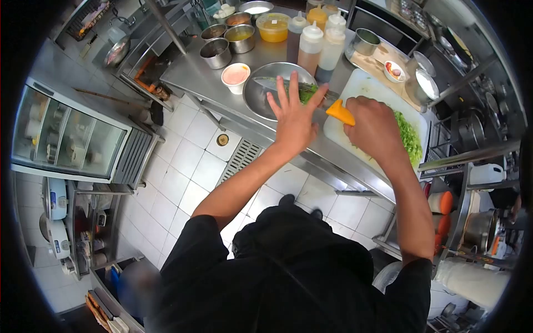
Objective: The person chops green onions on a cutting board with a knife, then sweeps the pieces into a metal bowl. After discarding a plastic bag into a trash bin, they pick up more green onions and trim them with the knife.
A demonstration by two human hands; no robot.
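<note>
My right hand (371,126) is wrapped round the yellow handle of a knife (340,112). Its blade points left, reaching over a round metal bowl (256,104) and passing partly behind my left hand. With fingers spread wide, my left hand (297,114) is over the bowl's right side, close to the blade. Chopped greens (307,94) show behind its fingers at the bowl. To the right, a white cutting board (355,89) lies partly under my right hand, and a heap of chopped greens (410,137) covers its right side.
A white tub of pink contents (236,76) stands left of the bowl. Behind are several metal pots (215,54), a yellow tub (273,28) and squeeze bottles (310,47). A small bowl (394,72) sits beyond the board. A glass-door fridge (72,133) stands left.
</note>
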